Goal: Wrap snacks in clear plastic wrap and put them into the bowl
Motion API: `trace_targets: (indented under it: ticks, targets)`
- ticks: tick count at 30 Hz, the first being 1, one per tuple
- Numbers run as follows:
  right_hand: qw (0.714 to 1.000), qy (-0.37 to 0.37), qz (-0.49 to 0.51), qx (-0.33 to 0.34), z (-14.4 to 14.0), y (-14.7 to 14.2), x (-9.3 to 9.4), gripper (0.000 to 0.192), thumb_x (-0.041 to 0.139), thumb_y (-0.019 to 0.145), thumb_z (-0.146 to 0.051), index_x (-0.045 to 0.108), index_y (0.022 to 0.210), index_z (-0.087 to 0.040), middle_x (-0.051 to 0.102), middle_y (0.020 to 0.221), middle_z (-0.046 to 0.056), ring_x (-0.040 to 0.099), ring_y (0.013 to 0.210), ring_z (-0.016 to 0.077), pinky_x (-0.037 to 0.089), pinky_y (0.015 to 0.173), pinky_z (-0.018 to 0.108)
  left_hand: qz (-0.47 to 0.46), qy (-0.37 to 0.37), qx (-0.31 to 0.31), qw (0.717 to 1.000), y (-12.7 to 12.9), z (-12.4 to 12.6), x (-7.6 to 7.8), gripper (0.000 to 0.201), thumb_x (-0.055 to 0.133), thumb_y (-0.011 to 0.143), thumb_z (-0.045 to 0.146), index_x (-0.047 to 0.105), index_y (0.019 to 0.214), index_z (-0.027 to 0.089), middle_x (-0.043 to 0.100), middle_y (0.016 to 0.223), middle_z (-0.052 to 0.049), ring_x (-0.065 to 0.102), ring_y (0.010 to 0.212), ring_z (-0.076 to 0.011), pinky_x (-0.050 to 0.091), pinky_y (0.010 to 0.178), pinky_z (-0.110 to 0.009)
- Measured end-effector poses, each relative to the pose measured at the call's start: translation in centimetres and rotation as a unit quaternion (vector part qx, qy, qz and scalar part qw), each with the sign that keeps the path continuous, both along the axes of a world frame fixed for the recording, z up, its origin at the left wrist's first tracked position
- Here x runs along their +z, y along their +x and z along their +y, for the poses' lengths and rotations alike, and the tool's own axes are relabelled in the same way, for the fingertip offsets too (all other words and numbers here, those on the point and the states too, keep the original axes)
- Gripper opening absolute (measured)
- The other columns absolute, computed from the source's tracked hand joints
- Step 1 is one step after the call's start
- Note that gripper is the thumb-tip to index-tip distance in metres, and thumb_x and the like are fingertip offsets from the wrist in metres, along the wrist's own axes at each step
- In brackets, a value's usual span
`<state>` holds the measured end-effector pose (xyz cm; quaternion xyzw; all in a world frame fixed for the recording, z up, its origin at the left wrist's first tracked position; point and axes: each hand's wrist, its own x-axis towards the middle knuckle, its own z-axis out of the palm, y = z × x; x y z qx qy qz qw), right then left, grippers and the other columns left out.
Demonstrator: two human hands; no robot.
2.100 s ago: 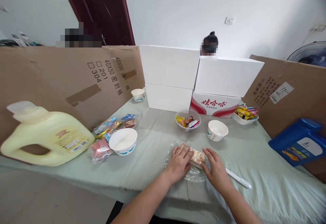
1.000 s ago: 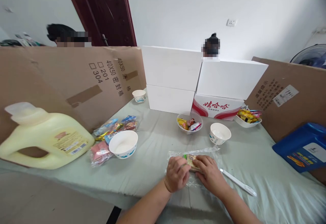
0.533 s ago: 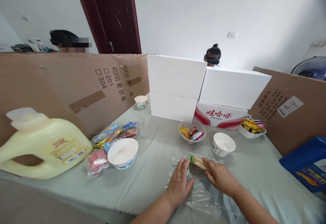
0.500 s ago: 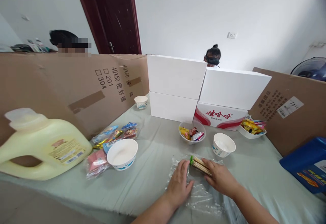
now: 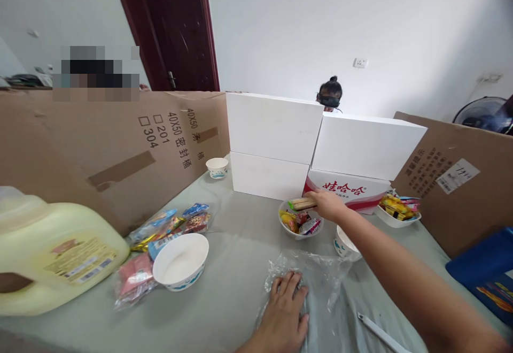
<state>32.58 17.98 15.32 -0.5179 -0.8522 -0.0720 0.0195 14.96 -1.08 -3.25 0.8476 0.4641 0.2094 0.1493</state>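
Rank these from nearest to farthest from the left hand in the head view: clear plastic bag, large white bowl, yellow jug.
1. Clear plastic bag: under the left hand.
2. Large white bowl: left of the hand.
3. Yellow jug: far left edge.

Open worktop (image 5: 236, 267) runs down the middle, between the white bowl (image 5: 180, 261) on the left and the clear plastic sheet (image 5: 316, 283) on the right. Snack packets (image 5: 164, 227) and the yellow jug (image 5: 48, 256) block the left edge. The cardboard wall (image 5: 120, 150) and white boxes (image 5: 272, 144) close off the far side. The candy bowl (image 5: 298, 222) and paper cup (image 5: 343, 245) crowd the right centre.
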Motion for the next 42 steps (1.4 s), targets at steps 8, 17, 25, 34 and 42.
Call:
trace_targets:
  ticks: [8,17,25,34,42]
  targets:
    - [0.998,0.021,-0.064,0.021,3.3,-4.1,-2.3,0.032,0.057,0.093,-0.036,0.057,0.119,-0.018,0.058,0.123,0.008,0.059,0.105,0.0205,0.051,0.089,0.043,0.028,-0.023,-0.018,0.999,-0.2,0.4,0.0,0.050,0.055,0.086,0.042,0.049,0.134,0.027,0.041,0.149,-0.009,0.034,0.137,-0.0349,0.026,0.111,-0.059]
    - [0.997,0.026,-0.060,-0.028,3.3,-3.1,-3.4,0.032,0.057,0.093,-0.036,0.057,0.120,-0.019,0.058,0.122,0.008,0.060,0.102,0.0197,0.052,0.086,0.041,0.039,-0.049,-0.019,0.998,0.1,0.3,1.0,0.049,0.053,0.088,0.043,0.051,0.133,0.025,0.041,0.149,-0.009,0.032,0.139,-0.0339,0.026,0.112,-0.058]
    - [0.998,0.054,-0.023,-0.015,3.4,-2.9,-3.8,0.033,0.057,0.093,-0.036,0.056,0.121,-0.019,0.056,0.125,0.008,0.059,0.105,0.0209,0.052,0.088,0.042,0.037,-0.047,-0.016,0.998,0.0,0.4,1.0,0.048,0.054,0.087,0.043,0.052,0.132,0.025,0.043,0.148,-0.009,0.034,0.138,-0.0329,0.027,0.113,-0.055]
    - [0.999,0.037,0.032,0.005,1.4,-3.6,-3.3,0.027,0.053,0.094,-0.030,0.059,0.115,-0.014,0.055,0.126,0.015,0.053,0.114,0.0257,0.044,0.096,0.047,0.035,-0.062,-0.013,0.997,0.0,0.2,1.2,0.049,0.052,0.087,0.040,0.051,0.134,0.026,0.041,0.149,-0.007,0.032,0.139,-0.0322,0.023,0.114,-0.054]
    - [0.953,-0.157,0.059,0.252,-11.3,-4.0,-4.1,0.044,0.046,0.094,-0.050,0.055,0.128,-0.024,0.062,0.121,0.008,0.062,0.103,0.0186,0.047,0.087,0.029,0.036,-0.063,0.041,0.997,0.2,-0.2,1.2,0.064,0.052,0.085,0.041,0.038,0.146,0.026,0.030,0.155,-0.006,0.020,0.144,-0.0322,0.011,0.117,-0.055]
